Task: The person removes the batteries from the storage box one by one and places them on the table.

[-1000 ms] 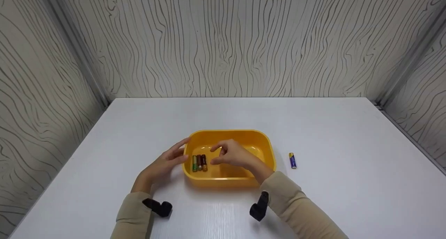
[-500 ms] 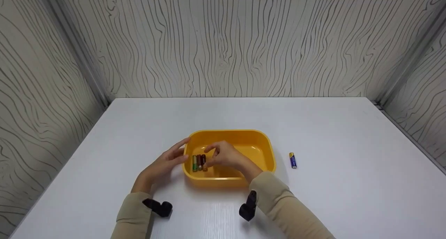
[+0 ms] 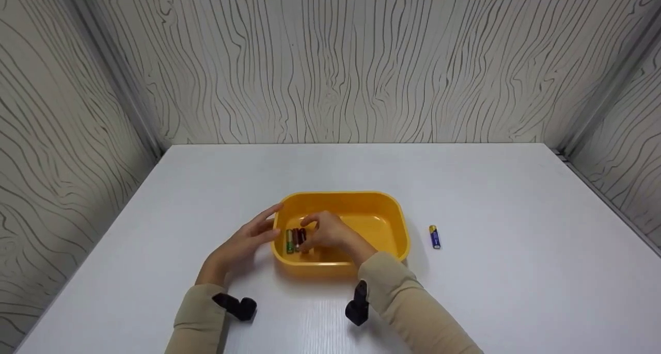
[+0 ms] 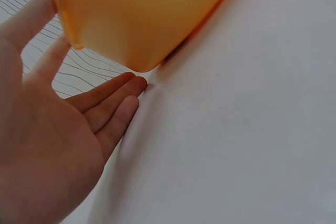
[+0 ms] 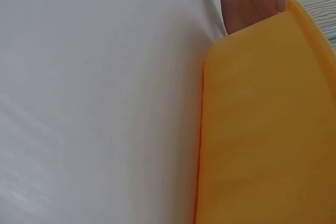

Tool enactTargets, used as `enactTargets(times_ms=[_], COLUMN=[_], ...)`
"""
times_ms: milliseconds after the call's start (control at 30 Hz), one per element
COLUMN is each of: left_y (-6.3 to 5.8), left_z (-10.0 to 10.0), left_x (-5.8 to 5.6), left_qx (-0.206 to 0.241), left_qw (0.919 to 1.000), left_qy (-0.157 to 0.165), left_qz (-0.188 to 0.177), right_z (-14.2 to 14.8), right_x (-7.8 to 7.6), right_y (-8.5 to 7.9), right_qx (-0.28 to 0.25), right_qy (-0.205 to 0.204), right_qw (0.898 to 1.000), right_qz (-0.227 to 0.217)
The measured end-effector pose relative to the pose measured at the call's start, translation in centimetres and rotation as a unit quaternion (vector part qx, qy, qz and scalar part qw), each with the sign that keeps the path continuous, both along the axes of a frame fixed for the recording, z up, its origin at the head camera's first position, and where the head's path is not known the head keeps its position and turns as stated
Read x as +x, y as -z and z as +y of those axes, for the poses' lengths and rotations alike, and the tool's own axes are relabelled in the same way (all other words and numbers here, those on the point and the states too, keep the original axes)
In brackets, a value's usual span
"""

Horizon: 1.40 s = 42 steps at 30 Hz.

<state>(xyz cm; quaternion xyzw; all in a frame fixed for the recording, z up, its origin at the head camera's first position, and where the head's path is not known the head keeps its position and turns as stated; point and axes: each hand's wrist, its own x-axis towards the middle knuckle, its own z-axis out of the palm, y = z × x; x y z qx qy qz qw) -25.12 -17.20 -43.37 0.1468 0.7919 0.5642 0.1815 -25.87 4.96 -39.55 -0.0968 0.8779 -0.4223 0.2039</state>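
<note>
A yellow plastic tub (image 3: 387, 202) stands on the table. Inside, near its left end, three batteries lie side by side: a green and pale one (image 3: 289, 242), a dark red one (image 3: 296, 235) and a dark one (image 3: 302, 234) partly hidden by the right hand. My right hand (image 3: 333, 234) reaches into the tub, index finger and thumb curved apart at opposite ends of the dark battery; I cannot tell whether they pinch it. My left hand (image 3: 242, 245) touches the tub's left rim with extended fingers. In the left wrist view, the lower fingers (image 4: 123, 111) lie beside the tub's base.
A blue and yellow battery (image 3: 435, 238) lies on the white table (image 3: 496, 287) to the right of the tub. Patterned panels (image 3: 330, 65) rise behind and at both sides. Black camera mounts (image 3: 358, 305) sit on both sleeves.
My right hand has moved left inside the tub, from beside the batteries to the dark one, and its thumb now overlaps that battery's near end. The left hand stays at the rim.
</note>
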Motion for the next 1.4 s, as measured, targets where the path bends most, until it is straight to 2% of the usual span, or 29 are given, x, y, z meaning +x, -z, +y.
enactTargets(times_ms=[233,667,1067,1400], left_y=[0.02,0.09,-0.05,0.00], left_z=[-0.05,0.17,0.10,0.06], left_x=[-0.12,-0.12,-0.06,-0.05], left_qx=[0.012,-0.001,-0.003,-0.004], left_qw=[0.9999,1.0000,0.9998,0.9999], left_qy=[0.003,-0.009,-0.020,-0.015], left_qz=[0.004,0.002,-0.002,-0.005], right_z=[-0.02,-0.18,0.02,0.13], right_x=[-0.10,0.10,0.22,0.22], right_y=[0.39,0.51,0.33,-0.24], right_qx=[0.017,0.014,-0.010,0.004], right_qy=[-0.001,0.000,-0.016,-0.020], right_qw=[1.000,1.000,1.000,1.000], right_qz=[0.006,-0.001,-0.001,0.016])
